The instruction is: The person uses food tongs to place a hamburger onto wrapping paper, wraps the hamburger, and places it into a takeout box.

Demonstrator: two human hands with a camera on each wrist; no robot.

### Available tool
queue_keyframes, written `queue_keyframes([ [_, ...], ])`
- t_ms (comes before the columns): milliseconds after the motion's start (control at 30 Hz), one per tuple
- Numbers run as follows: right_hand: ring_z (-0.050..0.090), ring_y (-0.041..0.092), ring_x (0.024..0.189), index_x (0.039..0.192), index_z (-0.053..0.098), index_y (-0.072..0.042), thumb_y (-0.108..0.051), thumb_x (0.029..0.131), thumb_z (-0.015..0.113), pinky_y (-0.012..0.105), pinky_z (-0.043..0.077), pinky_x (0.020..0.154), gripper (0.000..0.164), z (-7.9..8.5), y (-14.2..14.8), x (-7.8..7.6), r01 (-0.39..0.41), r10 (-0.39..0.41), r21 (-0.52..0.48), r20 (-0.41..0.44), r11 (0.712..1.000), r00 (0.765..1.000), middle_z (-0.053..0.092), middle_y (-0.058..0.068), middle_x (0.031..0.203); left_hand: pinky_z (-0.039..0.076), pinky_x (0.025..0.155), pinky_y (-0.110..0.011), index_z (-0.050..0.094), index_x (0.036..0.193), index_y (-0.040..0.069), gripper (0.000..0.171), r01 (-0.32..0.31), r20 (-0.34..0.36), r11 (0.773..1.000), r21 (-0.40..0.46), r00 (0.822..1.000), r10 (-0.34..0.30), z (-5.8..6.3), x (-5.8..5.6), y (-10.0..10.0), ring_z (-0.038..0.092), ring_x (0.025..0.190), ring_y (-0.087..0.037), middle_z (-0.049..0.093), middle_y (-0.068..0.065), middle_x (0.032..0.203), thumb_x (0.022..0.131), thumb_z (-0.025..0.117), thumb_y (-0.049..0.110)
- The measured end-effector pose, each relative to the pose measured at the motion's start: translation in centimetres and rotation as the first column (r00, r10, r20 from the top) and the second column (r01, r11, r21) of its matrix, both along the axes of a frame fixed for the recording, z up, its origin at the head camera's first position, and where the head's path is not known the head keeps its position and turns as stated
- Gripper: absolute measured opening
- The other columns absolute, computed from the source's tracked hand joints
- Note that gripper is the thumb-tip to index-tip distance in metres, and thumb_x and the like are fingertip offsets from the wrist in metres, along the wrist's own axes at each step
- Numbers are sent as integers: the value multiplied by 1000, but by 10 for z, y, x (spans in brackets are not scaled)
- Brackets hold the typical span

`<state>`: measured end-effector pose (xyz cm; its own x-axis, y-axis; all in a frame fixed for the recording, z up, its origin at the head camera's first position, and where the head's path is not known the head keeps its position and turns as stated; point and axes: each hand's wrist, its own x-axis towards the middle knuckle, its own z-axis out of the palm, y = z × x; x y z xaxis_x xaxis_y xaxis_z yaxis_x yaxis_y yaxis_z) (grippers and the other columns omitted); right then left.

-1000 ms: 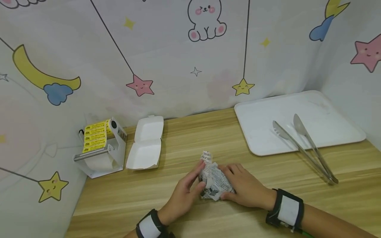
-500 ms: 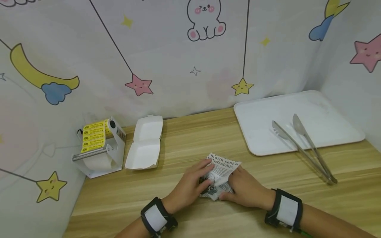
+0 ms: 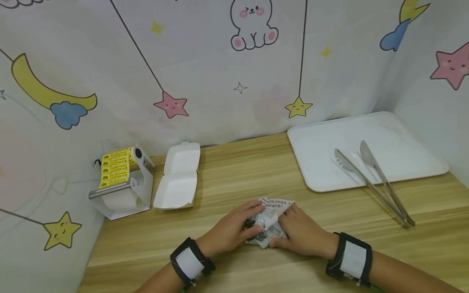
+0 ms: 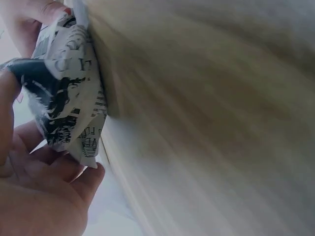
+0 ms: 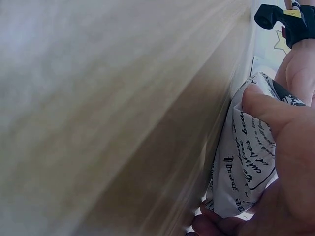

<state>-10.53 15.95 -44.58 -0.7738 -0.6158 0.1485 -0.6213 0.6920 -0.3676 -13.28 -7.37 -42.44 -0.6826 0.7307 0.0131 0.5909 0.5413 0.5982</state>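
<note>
A small bundle in newsprint-patterned wrapping paper (image 3: 270, 221) lies on the wooden table between the two hands. From its left side my left hand (image 3: 231, 228) holds it, thumb at the near side and fingers over the folded paper. My right hand (image 3: 307, 232) grips the right side, its thumb low at the front and its fingers behind a raised flap. Close up in the left wrist view, the crumpled paper (image 4: 69, 83) shows dark print and a pointed loose corner. In the right wrist view, the thumb presses on the printed paper (image 5: 246, 157). What the paper encloses is hidden.
An open white takeout box (image 3: 176, 189) stands at the back left, beside a label dispenser (image 3: 124, 183) with yellow labels. At the back right, metal tongs (image 3: 382, 179) lie partly on a white tray (image 3: 322, 162). A patterned curtain (image 3: 220, 81) hangs behind the table.
A paper flap that stood up narrow at the left has been spread and folded down over the bundle. My left hand has moved over it; my right hand stays at the right side.
</note>
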Motion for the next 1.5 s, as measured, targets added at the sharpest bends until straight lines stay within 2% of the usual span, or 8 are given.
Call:
queue_keyframes([
  [267,34,25,129,133,48,-10,-53,77,68,45,26,106,74,-1,0,-2,2,1,-49,47,999,999,46,7,137,31,107,-38,40,142,14,58,-13,12,1000,-13,1000,13,-1,0,3,33,135,-18,34,-4,148,92,58,38],
  [400,31,20,126,135,47,-13,-57,74,70,41,28,105,79,2,5,-3,12,1,-96,133,995,991,42,5,139,32,107,-38,41,141,15,57,-26,-1,999,-37,1000,26,-2,0,4,34,134,-18,35,-5,147,92,58,37],
  [600,28,27,133,143,30,-7,-54,74,72,48,27,107,94,28,20,-11,-1,56,-185,291,983,955,31,13,145,32,107,-36,43,140,15,55,-23,-1,999,-47,1000,23,0,0,6,36,133,-17,39,-4,145,92,60,35],
  [733,24,32,136,147,25,-8,-55,82,63,52,30,105,88,54,22,-15,73,-25,-200,230,977,973,25,15,150,33,106,-37,44,138,14,54,-24,-17,998,-58,1000,23,2,1,7,37,132,-17,40,-4,143,91,61,33],
  [900,33,23,134,141,39,-11,-45,92,55,47,33,104,62,69,4,-20,35,-14,-266,79,963,997,36,6,145,36,105,-35,46,136,13,52,-12,-55,999,-49,998,9,4,1,7,40,130,-16,44,-4,140,90,63,32],
  [1167,42,26,127,138,43,-1,-38,91,60,44,35,104,62,45,-1,-16,22,-12,-133,74,991,997,47,12,137,33,106,-36,45,137,12,53,-10,-34,999,-39,999,9,3,1,8,37,132,-17,41,-6,143,91,61,31],
  [1367,32,29,134,146,27,-1,-41,96,48,47,30,106,67,25,17,-8,-26,45,-111,175,993,984,32,17,147,34,106,-35,42,139,11,55,0,-13,1000,-14,1000,0,3,2,5,37,132,-16,40,-6,144,92,59,34],
  [1500,27,28,137,148,20,0,-40,100,40,47,27,107,66,14,21,-4,-60,75,-92,174,994,982,27,18,150,32,107,-35,38,141,10,55,23,-7,1000,-2,1000,-23,1,2,2,35,133,-15,38,-5,144,95,54,35],
])
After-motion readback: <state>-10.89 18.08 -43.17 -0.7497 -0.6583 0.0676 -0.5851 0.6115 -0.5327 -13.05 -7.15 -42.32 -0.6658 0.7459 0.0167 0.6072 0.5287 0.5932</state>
